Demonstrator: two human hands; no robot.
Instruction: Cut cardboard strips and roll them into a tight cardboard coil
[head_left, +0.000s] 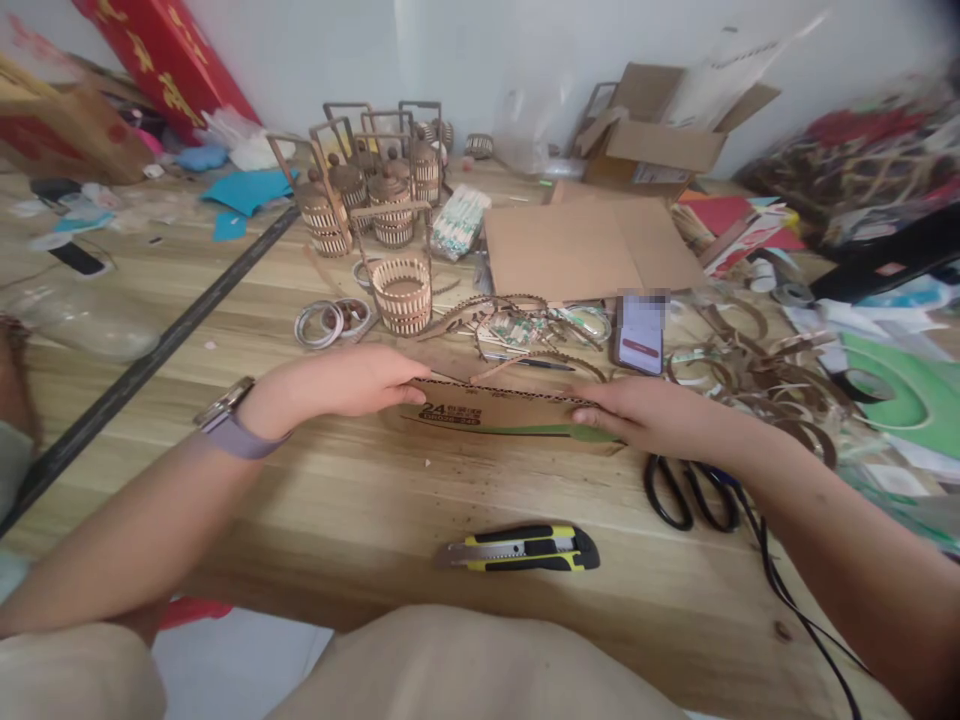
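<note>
Both hands grip a piece of printed cardboard (495,412), standing tilted on its edge over the wooden table. My left hand (367,380) is closed on its left end, thumb and fingers along the top edge. At the right end my right hand (637,412) pinches the same piece. A yellow-and-black utility knife (525,548) lies in front of it, nearer my body. Black-handled scissors (690,495) rest below my right wrist, their blades hidden. Just behind the cardboard lie curved corrugated strips (532,368) and a pen (551,364).
Small lantern-like baskets (390,205) with tall handles stand at the back left, an open basket (403,295) before them. A flat cardboard sheet (592,245), a phone (640,335) and an open box (645,140) lie behind. Cardboard scraps (742,350) clutter the right; a black seam (150,360) crosses the left.
</note>
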